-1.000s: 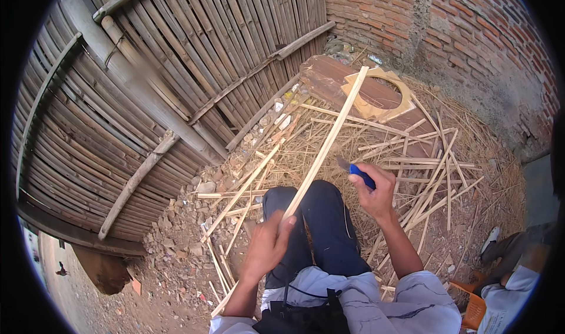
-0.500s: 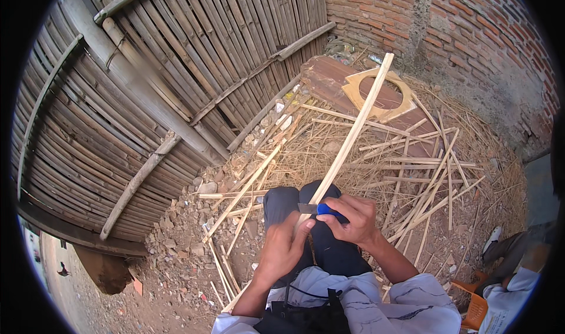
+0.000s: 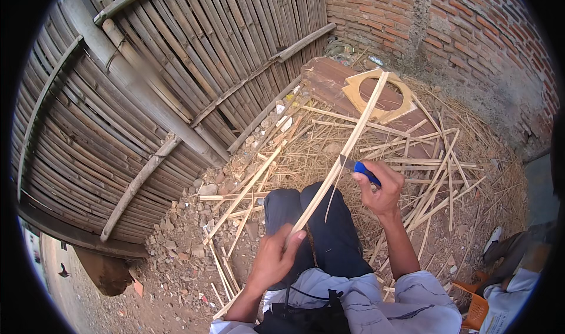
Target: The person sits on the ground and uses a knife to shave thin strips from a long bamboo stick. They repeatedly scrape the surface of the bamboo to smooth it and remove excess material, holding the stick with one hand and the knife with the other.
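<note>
A long pale strip of split wood or bamboo slants up and away over my knees, its far end in front of a board with a round hole. My left hand is closed around its near end. In my right hand is a utility knife with a blue handle. Its blade lies against the strip about midway along. A thin sliver curls down from the strip just below the blade.
Loose pale strips lie scattered on straw and shavings at the right, others at the left. The yellowish holed board rests on a brown panel. A bamboo fence and brick wall enclose the corner. Someone sits beside an orange chair.
My right hand has pushed the knife up and away along the strip, and a sliver now hangs from it. My left hand and the strip have shifted slightly down toward me.
</note>
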`<action>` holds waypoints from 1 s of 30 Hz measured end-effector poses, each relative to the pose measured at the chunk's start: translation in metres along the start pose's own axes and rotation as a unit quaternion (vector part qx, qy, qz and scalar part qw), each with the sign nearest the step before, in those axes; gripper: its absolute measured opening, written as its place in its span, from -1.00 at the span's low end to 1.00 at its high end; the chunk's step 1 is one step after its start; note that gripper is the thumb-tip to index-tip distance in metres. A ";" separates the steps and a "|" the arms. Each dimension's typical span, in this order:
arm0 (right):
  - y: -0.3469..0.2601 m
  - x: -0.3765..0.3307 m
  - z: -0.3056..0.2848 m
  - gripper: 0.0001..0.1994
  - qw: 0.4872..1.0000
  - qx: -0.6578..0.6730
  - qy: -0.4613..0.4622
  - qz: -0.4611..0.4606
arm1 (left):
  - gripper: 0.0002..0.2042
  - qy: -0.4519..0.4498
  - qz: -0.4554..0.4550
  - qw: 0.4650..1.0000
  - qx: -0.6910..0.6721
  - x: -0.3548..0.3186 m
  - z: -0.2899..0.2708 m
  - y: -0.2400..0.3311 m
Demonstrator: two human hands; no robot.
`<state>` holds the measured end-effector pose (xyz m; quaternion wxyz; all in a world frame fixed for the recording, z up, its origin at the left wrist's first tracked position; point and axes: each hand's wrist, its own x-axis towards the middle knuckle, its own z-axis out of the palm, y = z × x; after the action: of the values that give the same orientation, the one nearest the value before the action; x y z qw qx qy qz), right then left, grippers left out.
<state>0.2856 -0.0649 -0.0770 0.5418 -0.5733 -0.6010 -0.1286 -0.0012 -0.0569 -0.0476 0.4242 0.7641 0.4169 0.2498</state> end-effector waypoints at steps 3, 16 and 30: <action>0.021 0.014 -0.006 -0.76 1.000 -0.015 0.017 0.007 | -0.66 -0.012 -0.023 1.000 0.006 -0.002 0.001 -0.005; 0.152 0.077 -0.053 -0.67 0.955 -0.076 0.215 0.189 | -0.72 -0.032 -0.065 0.997 0.025 -0.019 -0.016 -0.028; -0.032 -0.034 0.013 -0.71 0.992 0.075 -0.093 -0.029 | -0.76 0.043 0.056 0.997 0.024 0.017 0.012 0.005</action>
<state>0.2443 -0.0832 -0.0945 0.5211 -0.5227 -0.6732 -0.0452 0.0181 -0.0495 -0.0489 0.3724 0.7850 0.3972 0.2956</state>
